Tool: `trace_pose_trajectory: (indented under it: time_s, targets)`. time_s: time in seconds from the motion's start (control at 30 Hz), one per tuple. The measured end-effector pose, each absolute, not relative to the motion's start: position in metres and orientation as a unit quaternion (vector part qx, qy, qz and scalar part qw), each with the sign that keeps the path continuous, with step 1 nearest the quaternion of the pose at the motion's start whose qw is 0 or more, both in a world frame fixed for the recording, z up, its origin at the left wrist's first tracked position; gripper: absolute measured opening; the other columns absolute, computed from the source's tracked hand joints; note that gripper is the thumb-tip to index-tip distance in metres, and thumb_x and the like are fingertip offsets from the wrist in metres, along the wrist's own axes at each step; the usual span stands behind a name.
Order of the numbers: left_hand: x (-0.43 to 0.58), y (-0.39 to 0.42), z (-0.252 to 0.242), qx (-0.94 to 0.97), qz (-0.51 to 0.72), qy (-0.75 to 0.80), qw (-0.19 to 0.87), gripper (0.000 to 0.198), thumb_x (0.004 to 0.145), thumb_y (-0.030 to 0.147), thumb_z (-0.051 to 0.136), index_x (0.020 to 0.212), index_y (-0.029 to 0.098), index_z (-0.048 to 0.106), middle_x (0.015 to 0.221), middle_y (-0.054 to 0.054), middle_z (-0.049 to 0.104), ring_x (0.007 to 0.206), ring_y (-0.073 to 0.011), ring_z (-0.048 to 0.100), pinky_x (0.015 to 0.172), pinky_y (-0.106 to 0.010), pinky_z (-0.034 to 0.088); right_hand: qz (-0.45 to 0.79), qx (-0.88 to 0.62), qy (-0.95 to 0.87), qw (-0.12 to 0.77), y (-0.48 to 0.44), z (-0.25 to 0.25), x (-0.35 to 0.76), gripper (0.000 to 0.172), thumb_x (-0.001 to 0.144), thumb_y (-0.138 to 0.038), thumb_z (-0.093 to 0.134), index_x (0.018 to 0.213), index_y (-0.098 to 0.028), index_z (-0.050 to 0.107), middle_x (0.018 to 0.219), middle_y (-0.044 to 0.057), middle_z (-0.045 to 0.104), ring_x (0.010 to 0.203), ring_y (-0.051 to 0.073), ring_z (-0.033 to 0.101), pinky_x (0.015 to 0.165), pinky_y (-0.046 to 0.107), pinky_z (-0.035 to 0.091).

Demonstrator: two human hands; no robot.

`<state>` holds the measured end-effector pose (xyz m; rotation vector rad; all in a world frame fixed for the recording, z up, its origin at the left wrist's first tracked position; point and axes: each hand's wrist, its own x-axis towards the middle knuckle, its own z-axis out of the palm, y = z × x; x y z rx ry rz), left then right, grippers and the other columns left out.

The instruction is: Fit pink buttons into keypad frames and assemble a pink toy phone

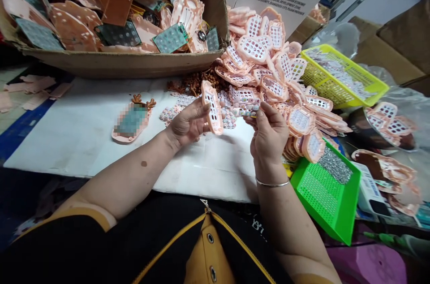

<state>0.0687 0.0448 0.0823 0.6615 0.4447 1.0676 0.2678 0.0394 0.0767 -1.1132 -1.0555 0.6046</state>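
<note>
- We see a person's two bare forearms reaching over a white sheet (83, 127) on a crowded bench.
- The left hand (188, 122) pinches a pink shell (212, 107) between thumb and fingertips. It holds the shell on edge, just above the sheet, with its grid of holes towards the other hand.
- The right hand (268, 134) has its fingers closed lightly on a small pale keypad (247, 111), which it holds just beside the shell. We cannot tell whether the two touch.
- Our reading is that the step in hand is fitting the keypad into the shell. The next move calls for lining its buttons up with the holes and keeping the left-hand pinch steady.
- A heap of shells (268, 64) lies just behind the hands, and loose pads (174, 111) are scattered on the sheet.
- A cardboard box (127, 64) of pink parts and green boards stands further back on the left.
- To the left lies one antlered piece (132, 120), which is blurred.
- A yellow basket (339, 82) and a green tray (322, 194) sit to the right.
</note>
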Motion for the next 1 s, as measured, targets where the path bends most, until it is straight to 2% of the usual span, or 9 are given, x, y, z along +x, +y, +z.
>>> trace_pose_trajectory:
  time_s: [0.1,0.2,0.27,0.37,0.57,0.7,0.8,0.9,1.0]
  targets:
    - [0.072,0.042,0.078,0.324,0.447,0.193,0.811,0.064,0.065,0.048,0.083,0.119,0.021,0.058,0.130,-0.012,0.066,0.108,-0.0305,0.069,0.086,-0.043,0.056,0.075,-0.459,-0.582,0.667,0.026,0.087,0.261,0.022,0.090,-0.027,0.064,0.111,-0.025,0.070,0.098,0.001,0.074,0.084,0.014,0.071,0.079,0.033,0.061]
    - [0.073,0.039,0.077,0.339,0.428,0.177,0.819,0.064,0.064,0.049,0.083,0.117,0.021,0.060,0.126,-0.011,0.068,0.104,-0.0293,0.070,0.080,-0.038,0.056,-0.136,-0.381,-0.737,0.541,0.014,0.093,0.256,0.031,0.090,-0.013,0.059,0.117,-0.025,0.068,0.105,0.003,0.077,0.096,0.015,0.072,0.087,0.032,0.058]
    - [0.073,0.039,0.078,0.343,0.429,0.171,0.818,0.064,0.063,0.050,0.084,0.115,0.020,0.062,0.122,-0.011,0.069,0.102,-0.0285,0.070,0.077,-0.035,0.056,-0.202,-0.328,-0.807,0.448,0.008,0.095,0.255,0.033,0.091,-0.009,0.054,0.117,-0.024,0.067,0.108,0.004,0.078,0.101,0.015,0.072,0.090,0.033,0.056]
    - [0.071,0.039,0.079,0.350,0.426,0.160,0.819,0.066,0.063,0.053,0.083,0.116,0.018,0.064,0.120,-0.014,0.069,0.100,-0.0269,0.070,0.073,-0.032,0.055,-0.200,-0.303,-0.843,0.397,0.004,0.097,0.255,0.032,0.093,-0.010,0.049,0.113,-0.025,0.068,0.108,0.003,0.078,0.103,0.015,0.072,0.092,0.035,0.056]
    - [0.070,0.041,0.074,0.378,0.416,0.129,0.817,0.062,0.067,0.048,0.081,0.120,0.021,0.064,0.120,-0.011,0.069,0.087,-0.0193,0.069,0.069,-0.030,0.054,-0.112,-0.277,-0.861,0.411,0.007,0.101,0.260,0.042,0.093,-0.012,0.049,0.126,-0.032,0.064,0.114,0.001,0.077,0.107,0.017,0.070,0.097,0.040,0.055]
    - [0.069,0.041,0.071,0.379,0.399,0.120,0.826,0.067,0.068,0.053,0.080,0.125,0.022,0.062,0.118,-0.012,0.070,0.088,-0.0218,0.070,0.068,-0.030,0.054,-0.073,-0.263,-0.876,0.397,0.008,0.101,0.258,0.039,0.094,-0.013,0.048,0.123,-0.032,0.065,0.112,0.002,0.076,0.107,0.017,0.070,0.098,0.041,0.055]
    - [0.069,0.038,0.073,0.378,0.397,0.116,0.828,0.068,0.069,0.054,0.078,0.127,0.024,0.060,0.118,-0.011,0.070,0.095,-0.0256,0.070,0.071,-0.032,0.055,-0.040,-0.299,-0.868,0.394,0.006,0.103,0.256,0.032,0.096,-0.025,0.048,0.124,-0.026,0.064,0.117,0.008,0.074,0.111,0.021,0.068,0.096,0.043,0.055]
    - [0.069,0.035,0.076,0.378,0.403,0.107,0.827,0.061,0.074,0.052,0.075,0.126,0.025,0.060,0.118,-0.008,0.071,0.102,-0.0286,0.068,0.072,-0.033,0.054,-0.036,-0.325,-0.868,0.373,0.004,0.106,0.253,0.045,0.099,-0.043,0.044,0.136,-0.021,0.056,0.129,0.015,0.067,0.121,0.026,0.063,0.100,0.047,0.052]
    - [0.070,0.035,0.077,0.372,0.407,0.100,0.828,0.059,0.073,0.053,0.075,0.123,0.024,0.063,0.117,-0.009,0.071,0.101,-0.0282,0.069,0.071,-0.032,0.055,-0.056,-0.320,-0.886,0.331,0.000,0.108,0.250,0.058,0.100,-0.053,0.035,0.144,-0.017,0.048,0.137,0.018,0.061,0.132,0.027,0.056,0.110,0.049,0.044]
